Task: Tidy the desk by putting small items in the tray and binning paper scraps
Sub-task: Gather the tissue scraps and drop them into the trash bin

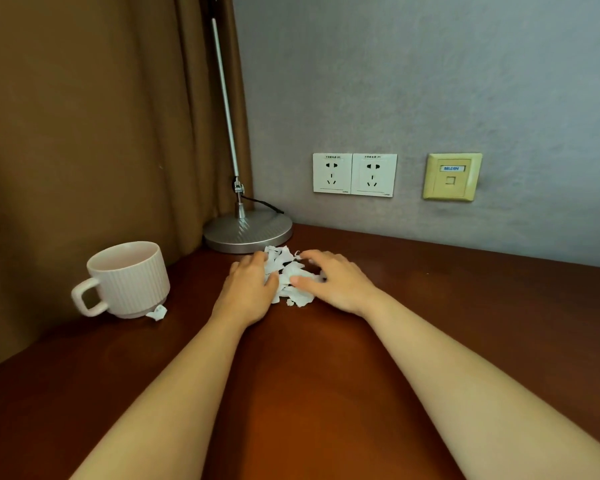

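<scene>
White paper scraps (289, 276) heaped on the brown table (326, 375) before the lamp base (247, 233), flanked by the left hand (248, 289) and right hand (336, 282), loosely spread fingers (305, 280) touching the pile; one stray scrap (157, 312) beside the mug (127, 280).

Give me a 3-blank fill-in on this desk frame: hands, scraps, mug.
1. Both hands, left and right, close in on a pile of white paper ____.
2. One stray scrap lies at the base of the ____.
3. The lamp stands ____ the pile, toward the wall.

Missing words: scraps; mug; behind
</scene>
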Demonstrator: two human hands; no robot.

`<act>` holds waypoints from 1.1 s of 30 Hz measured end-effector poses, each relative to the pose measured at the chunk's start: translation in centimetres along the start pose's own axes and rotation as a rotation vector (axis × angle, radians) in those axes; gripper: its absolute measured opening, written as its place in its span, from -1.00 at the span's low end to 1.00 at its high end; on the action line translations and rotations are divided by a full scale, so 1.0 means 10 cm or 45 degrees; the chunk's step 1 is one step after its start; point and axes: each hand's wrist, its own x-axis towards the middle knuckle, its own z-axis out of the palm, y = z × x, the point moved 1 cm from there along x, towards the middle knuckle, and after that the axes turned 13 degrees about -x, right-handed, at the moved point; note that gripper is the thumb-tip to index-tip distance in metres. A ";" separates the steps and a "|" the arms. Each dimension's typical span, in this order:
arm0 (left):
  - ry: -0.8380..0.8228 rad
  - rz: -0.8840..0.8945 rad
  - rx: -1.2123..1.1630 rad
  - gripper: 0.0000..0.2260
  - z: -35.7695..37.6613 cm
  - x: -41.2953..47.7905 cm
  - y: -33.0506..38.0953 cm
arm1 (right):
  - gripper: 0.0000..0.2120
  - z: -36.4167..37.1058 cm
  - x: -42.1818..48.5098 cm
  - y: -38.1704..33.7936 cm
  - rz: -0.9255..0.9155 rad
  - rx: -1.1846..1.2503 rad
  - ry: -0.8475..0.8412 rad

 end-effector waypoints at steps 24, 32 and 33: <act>0.504 0.198 -0.642 -0.58 -0.25 -0.80 0.34 | -0.65 -0.28 -0.95 -0.16 0.445 0.636 0.428; 0.551 0.149 -0.788 -0.56 -0.37 -1.52 0.60 | -0.64 -0.51 -1.79 -0.20 0.581 0.750 0.362; 0.535 0.143 -0.808 -0.55 -0.37 -1.59 0.63 | -0.64 -0.54 -1.90 -0.22 0.601 0.771 0.344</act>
